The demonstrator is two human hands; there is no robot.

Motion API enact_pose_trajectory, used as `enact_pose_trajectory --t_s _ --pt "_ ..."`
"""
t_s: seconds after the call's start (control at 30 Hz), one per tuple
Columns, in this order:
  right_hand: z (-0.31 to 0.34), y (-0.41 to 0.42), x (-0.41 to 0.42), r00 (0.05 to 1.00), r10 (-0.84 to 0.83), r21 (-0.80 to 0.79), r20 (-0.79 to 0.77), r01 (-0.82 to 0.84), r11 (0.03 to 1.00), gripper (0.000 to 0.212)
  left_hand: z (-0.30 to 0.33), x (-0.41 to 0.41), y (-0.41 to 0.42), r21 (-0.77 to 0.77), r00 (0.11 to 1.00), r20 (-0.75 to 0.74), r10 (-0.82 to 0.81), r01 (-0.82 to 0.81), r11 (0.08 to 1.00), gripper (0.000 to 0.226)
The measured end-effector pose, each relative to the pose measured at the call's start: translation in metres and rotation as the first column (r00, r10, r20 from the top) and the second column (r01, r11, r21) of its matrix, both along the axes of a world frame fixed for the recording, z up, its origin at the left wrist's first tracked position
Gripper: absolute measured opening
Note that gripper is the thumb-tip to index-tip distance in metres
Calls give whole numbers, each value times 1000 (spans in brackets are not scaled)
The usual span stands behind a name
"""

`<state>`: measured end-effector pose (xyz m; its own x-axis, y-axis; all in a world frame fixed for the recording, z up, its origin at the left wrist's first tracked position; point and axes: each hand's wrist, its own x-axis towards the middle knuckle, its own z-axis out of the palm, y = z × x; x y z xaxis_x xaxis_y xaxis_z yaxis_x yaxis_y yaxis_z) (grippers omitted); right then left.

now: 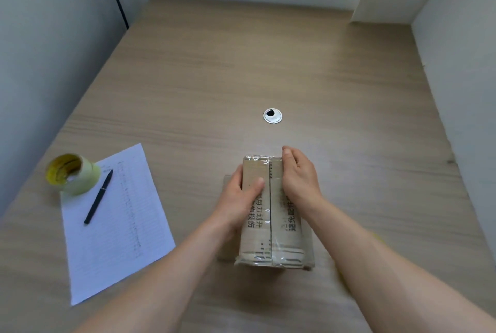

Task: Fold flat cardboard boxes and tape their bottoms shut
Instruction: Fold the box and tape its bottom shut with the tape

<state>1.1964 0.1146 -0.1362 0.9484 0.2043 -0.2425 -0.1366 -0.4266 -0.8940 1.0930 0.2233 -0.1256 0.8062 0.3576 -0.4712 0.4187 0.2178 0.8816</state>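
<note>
Box [271,212] looks folded, its seam already taped; left hand [239,198] and right hand [299,177] clasp its sides, thumbs pressing the tape.

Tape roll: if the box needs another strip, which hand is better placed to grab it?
Left, probably. The tape roll stands on the paper at the table's left side, on the left hand's side of the box. The right hand would have to cross over the box.
</note>
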Motion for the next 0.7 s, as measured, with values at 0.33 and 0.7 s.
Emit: enact_pose_trajectory --t_s 0.33,0.7 --pt "3 -2 1 987 97 2 -130 -97 995 46 -6 -47 -29 227 999 -8 -49 49 973 63" --pt "35 -1 -12 993 42 -364 -107 -79 928 72 16 -66 -25 153 995 -72 -64 75 985 43"
